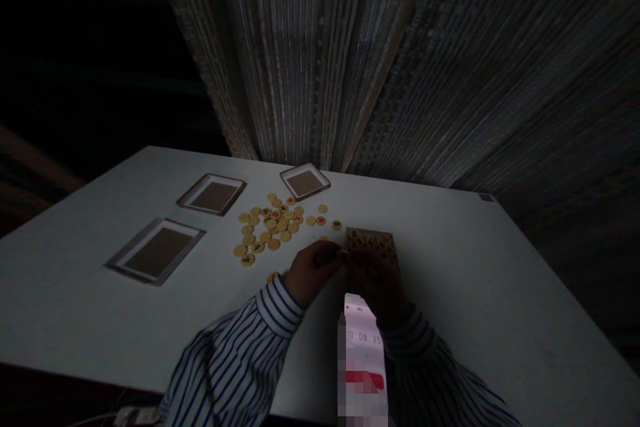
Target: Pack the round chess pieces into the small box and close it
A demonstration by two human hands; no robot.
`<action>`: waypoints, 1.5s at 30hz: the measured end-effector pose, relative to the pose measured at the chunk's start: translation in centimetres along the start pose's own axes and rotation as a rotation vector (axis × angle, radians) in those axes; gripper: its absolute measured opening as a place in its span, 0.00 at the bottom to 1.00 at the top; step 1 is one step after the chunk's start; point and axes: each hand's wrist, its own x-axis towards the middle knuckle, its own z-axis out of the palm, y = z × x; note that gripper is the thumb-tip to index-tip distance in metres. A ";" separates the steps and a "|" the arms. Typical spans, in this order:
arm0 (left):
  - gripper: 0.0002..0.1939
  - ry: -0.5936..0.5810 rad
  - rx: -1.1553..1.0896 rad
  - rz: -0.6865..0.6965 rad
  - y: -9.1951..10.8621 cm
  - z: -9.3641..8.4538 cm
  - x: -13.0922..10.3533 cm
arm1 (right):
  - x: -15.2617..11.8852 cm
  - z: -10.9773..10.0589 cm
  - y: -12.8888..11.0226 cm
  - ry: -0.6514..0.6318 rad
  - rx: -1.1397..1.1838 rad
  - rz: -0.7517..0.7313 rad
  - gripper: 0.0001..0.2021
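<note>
Nearest, 2 blue-and-white striped fabric sleeves (235, 353) reach over a flat white table (490, 293), and between them a lit, pinkish rectangular screen (365, 320) shows digits ending 08:35 (its near end is pixelated). Just beyond it, the left hand (311, 272) and the right hand (380, 283) meet at their fingertips. The left looks narrowed to a pinch and the right is curled in shadow; a small pale bit shows where they meet, but I cannot tell whether either holds a disc

A shallow, dark rectangular box (391, 240) filled with rows of round discs lies beneath and beyond the right hand, the nearer of the 2 to it. That hand hides its near part, so its long axis is uncertain. The loose, pale yellow round discs (273, 244), some marked red or black, spread left and far of the left hand, so that hand lies between most of them and the box

Farther off lie 3 shallow rectangular trays (200, 233) with brownish bases, 2 at the left and 1 past the discs; behind the table hangs a grey striped fabric curtain (300, 53)
</note>
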 end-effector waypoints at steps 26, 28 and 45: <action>0.15 -0.018 -0.101 -0.062 -0.2 0.1 0.2 | 0.2 -0.6 0.5 0.076 -0.105 -0.278 0.07; 0.16 -0.020 -0.111 -0.058 0.0 0.2 0.1 | 0.2 -0.7 0.3 0.094 -0.114 -0.278 0.07; 0.15 -0.030 -0.131 -0.069 1.7 0.9 0.2 | 0.5 -1.8 0.0 0.152 -0.117 -0.320 0.08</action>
